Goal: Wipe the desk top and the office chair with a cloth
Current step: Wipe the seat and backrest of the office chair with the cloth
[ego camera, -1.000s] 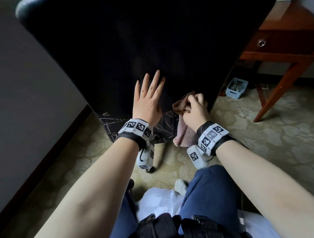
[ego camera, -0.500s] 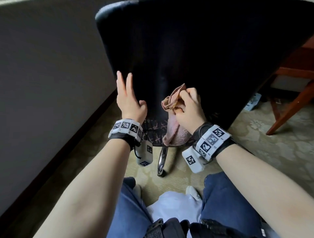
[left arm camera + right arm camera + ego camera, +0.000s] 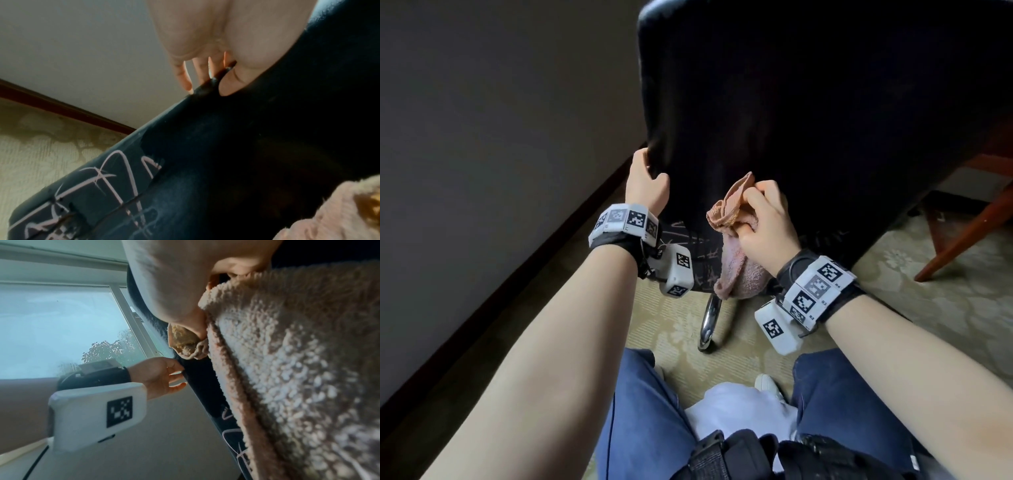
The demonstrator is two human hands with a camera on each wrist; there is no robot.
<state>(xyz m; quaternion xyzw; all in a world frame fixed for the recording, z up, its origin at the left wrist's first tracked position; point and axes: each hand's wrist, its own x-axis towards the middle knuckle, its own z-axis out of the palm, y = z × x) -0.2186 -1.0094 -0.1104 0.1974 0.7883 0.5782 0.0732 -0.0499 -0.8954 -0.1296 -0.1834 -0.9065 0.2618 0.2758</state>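
Observation:
The black office chair [image 3: 808, 113] fills the upper half of the head view, its back turned toward me. My left hand [image 3: 645, 178] grips the chair's left edge, thumb on the rear face and fingers wrapped round the far side [image 3: 205, 73]. My right hand [image 3: 763, 219] holds a bunched pink-brown terry cloth [image 3: 732, 246] against the lower part of the chair back, fingers curled round its folds. The cloth [image 3: 298, 369] fills the right wrist view, hanging below the hand. White scribbles mark the chair's bottom strip [image 3: 115, 183].
A grey wall with a dark baseboard [image 3: 517, 291] runs close on the left. A chrome chair leg [image 3: 710, 318] stands on the patterned carpet [image 3: 945, 301]. A wooden desk leg [image 3: 969, 233] slants at the right. My knees in blue jeans are below.
The chair has turned and shifted right in view. My left hand went from flat on the chair back to gripping its left edge. The right hand stayed low with the cloth.

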